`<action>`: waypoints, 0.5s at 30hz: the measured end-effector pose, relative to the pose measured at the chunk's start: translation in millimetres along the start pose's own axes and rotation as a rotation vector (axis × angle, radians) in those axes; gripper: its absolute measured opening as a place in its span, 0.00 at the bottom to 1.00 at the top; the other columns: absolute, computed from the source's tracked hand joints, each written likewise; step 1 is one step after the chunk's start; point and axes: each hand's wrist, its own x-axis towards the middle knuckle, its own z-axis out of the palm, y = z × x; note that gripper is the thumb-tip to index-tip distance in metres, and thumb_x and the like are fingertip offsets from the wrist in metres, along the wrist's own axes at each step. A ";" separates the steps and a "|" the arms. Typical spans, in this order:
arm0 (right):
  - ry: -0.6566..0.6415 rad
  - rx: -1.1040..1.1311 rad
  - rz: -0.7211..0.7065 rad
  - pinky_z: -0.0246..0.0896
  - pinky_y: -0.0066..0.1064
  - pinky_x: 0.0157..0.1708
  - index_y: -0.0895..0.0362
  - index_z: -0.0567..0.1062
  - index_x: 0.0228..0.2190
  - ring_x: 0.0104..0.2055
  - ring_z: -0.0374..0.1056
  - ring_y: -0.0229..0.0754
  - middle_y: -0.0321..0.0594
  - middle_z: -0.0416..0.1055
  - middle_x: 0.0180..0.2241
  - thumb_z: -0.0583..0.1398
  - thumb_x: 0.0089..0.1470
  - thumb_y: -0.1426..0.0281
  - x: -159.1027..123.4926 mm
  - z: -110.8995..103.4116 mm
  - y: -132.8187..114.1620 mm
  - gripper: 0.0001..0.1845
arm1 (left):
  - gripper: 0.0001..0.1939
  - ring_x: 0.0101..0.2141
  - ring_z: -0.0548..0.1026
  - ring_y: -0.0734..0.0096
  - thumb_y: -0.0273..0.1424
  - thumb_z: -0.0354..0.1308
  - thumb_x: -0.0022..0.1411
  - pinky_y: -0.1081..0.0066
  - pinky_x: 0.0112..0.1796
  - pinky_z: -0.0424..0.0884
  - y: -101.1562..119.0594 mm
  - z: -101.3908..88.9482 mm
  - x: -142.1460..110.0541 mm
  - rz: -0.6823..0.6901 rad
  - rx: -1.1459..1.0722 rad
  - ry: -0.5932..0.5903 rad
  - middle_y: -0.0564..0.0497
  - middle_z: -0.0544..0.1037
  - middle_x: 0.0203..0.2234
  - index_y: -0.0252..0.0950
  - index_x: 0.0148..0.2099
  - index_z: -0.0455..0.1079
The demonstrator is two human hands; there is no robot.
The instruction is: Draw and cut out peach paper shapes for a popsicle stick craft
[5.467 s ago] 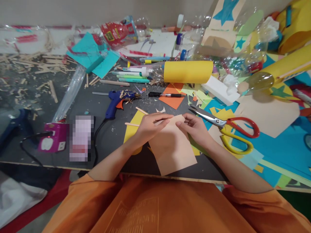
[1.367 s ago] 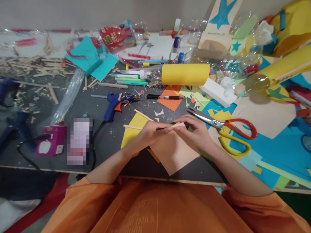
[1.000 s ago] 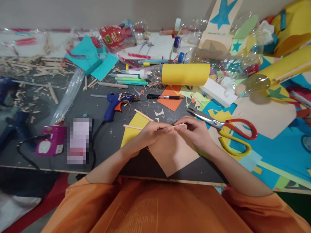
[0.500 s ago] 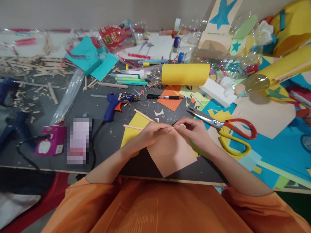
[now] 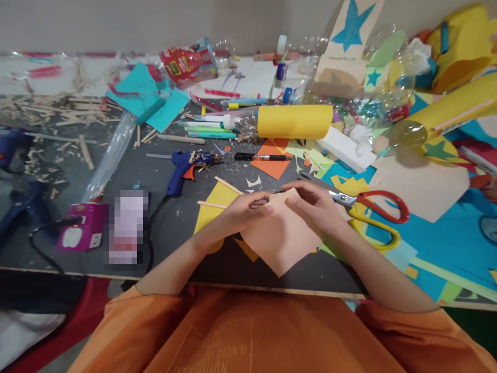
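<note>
A sheet of pale peach paper [image 5: 280,235] is held up between my two hands, one corner pointing toward me. My left hand [image 5: 250,210] pinches its left side, thumb on the near face and fingers behind. On the right edge, my right hand [image 5: 312,204] grips the sheet the same way, near its top corner. Under my left wrist lies a yellow paper piece [image 5: 212,210] with two thin wooden sticks [image 5: 229,185] on it. Scissors [image 5: 349,199] with one red and one yellow handle lie just right of my right hand, their blades partly behind it.
A blue glue gun [image 5: 182,168] and a black pen [image 5: 262,157] lie beyond my hands. Farther back is a bottle wrapped in yellow paper [image 5: 295,122]. Blue paper [image 5: 438,243] and scraps cover the right side. A pink box [image 5: 81,226] with a cable stands left.
The paper has lifted and turned, its upper corner now showing between my hands. My hands have moved slightly apart. The scissors and glue gun stay in place.
</note>
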 end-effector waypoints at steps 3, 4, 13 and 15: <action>-0.045 -0.048 -0.056 0.63 0.33 0.30 0.53 0.79 0.28 0.31 0.69 0.41 0.38 0.76 0.28 0.67 0.48 0.57 4.0 -10.0 -1.4 0.12 | 0.26 0.44 0.75 0.64 0.47 0.62 0.58 0.70 0.43 0.70 2.6 0.8 0.3 0.037 -0.075 0.034 0.46 0.78 0.44 0.37 0.53 0.70; -0.029 -0.066 -0.077 0.64 0.34 0.30 0.53 0.78 0.26 0.31 0.69 0.42 0.38 0.76 0.28 0.67 0.48 0.58 4.7 -14.3 -2.6 0.11 | 0.26 0.47 0.75 0.63 0.46 0.61 0.58 0.68 0.46 0.70 3.8 0.3 0.2 0.064 -0.079 0.062 0.45 0.77 0.47 0.38 0.54 0.69; 0.196 -0.195 -0.277 0.70 0.37 0.34 0.52 0.78 0.26 0.35 0.74 0.43 0.39 0.79 0.31 0.65 0.48 0.73 -1.9 -64.4 -20.5 0.04 | 0.16 0.51 0.74 0.64 0.34 0.48 0.68 0.66 0.49 0.72 28.5 -19.7 -15.7 0.261 0.398 0.508 0.46 0.76 0.51 0.37 0.53 0.69; 0.246 -0.225 -0.281 0.69 0.38 0.32 0.52 0.78 0.25 0.34 0.74 0.44 0.41 0.79 0.30 0.65 0.47 0.74 -4.8 -70.9 -18.6 0.04 | 0.15 0.51 0.74 0.63 0.32 0.47 0.69 0.64 0.50 0.71 29.8 -18.3 -23.7 0.258 0.635 0.411 0.46 0.76 0.50 0.36 0.52 0.70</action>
